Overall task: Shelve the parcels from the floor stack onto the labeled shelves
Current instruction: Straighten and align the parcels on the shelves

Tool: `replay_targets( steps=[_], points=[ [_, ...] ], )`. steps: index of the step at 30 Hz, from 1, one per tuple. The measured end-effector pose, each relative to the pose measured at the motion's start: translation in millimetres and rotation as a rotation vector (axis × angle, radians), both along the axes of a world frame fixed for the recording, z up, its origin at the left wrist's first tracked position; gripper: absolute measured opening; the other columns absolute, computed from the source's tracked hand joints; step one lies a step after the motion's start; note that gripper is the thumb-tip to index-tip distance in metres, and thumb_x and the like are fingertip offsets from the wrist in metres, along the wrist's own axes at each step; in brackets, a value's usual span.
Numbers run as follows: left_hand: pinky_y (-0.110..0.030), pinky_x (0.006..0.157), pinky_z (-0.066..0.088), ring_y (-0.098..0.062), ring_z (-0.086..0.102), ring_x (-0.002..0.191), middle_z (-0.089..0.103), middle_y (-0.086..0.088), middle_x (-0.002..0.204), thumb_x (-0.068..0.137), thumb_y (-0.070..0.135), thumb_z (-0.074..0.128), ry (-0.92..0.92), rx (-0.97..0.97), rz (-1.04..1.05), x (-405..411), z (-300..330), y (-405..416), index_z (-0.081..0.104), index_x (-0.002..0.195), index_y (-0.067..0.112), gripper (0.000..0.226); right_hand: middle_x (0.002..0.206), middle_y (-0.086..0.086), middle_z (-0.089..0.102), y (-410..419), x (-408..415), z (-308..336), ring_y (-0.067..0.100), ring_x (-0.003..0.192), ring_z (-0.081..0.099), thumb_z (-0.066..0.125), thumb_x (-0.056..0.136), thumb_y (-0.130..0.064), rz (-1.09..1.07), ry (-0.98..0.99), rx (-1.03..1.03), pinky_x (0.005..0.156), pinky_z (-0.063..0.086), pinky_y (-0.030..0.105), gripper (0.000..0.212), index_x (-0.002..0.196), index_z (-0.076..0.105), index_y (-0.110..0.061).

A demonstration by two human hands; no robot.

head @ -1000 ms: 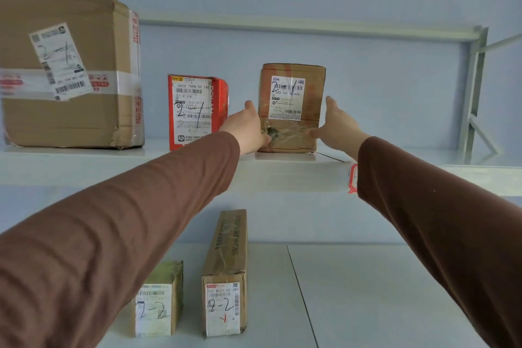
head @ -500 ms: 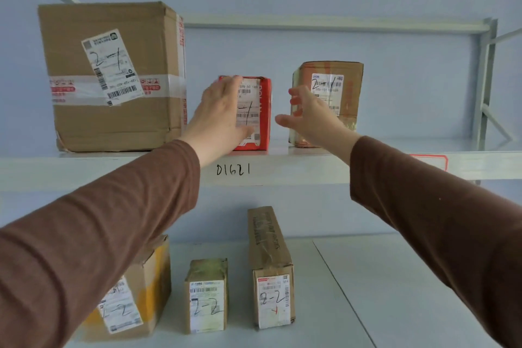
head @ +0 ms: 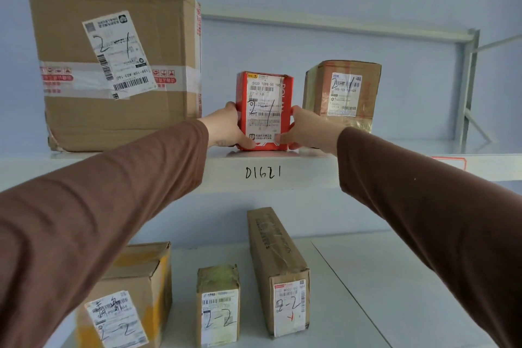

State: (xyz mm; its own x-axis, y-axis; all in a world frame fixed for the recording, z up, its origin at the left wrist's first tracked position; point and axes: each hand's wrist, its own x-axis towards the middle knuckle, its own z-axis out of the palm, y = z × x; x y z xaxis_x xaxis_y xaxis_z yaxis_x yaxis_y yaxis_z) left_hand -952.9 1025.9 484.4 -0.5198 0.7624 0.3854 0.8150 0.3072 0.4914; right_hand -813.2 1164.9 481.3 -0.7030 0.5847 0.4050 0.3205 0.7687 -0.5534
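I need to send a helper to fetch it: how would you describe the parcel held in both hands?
On the upper shelf marked D1621, find the big brown carton. The red parcel stands right of it: the only red one, marked 2-1.

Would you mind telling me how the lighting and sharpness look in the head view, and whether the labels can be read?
Head view: the light is soft and even, with a faint shadow under the red parcel; wide-angle bending shows at the edges, where the large box leans; the handwritten 2-1 and 2-2 marks read clearly, the fine print is blurred; the sleeves nearest the camera look soft.
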Motion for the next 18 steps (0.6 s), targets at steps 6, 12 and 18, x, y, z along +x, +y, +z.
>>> replay_targets(
  steps=[6, 12, 18],
  points=[
    [-0.042, 0.096, 0.057, -0.029, 0.064, 0.112, 0.059, -0.011, 0.13, 0.077, 0.02, 0.089, -0.009, -0.05, 0.064, -11, 6, 19, 0.023, 0.151, 0.005, 0.101, 0.129, 0.01, 0.062, 10, -18, 4, 0.029, 0.104, 0.069, 0.074, 0.091, -0.011, 0.004, -0.042, -0.019, 0.086, 0.062, 0.039, 0.056, 0.137, 0.042, -0.011],
    [-0.04, 0.09, 0.06, -0.027, 0.065, 0.107, 0.059, -0.011, 0.127, 0.08, 0.021, 0.086, -0.042, -0.055, 0.103, -8, 4, 24, 0.027, 0.148, 0.003, 0.092, 0.131, 0.011, 0.062, 15, -26, 5, 0.032, 0.109, 0.068, 0.075, 0.09, -0.011, -0.015, -0.072, -0.012, 0.092, 0.06, 0.044, 0.061, 0.14, 0.042, -0.01],
    [-0.024, 0.062, 0.042, -0.017, 0.054, 0.08, 0.062, -0.006, 0.109, 0.09, 0.036, 0.076, 0.025, -0.046, 0.141, 13, 2, -1, 0.035, 0.147, 0.002, 0.077, 0.138, 0.012, 0.057, 8, -9, 6, 0.025, 0.097, 0.064, 0.081, 0.087, -0.023, -0.04, -0.04, -0.028, 0.066, 0.056, 0.03, 0.083, 0.15, 0.029, -0.01]
  ],
)
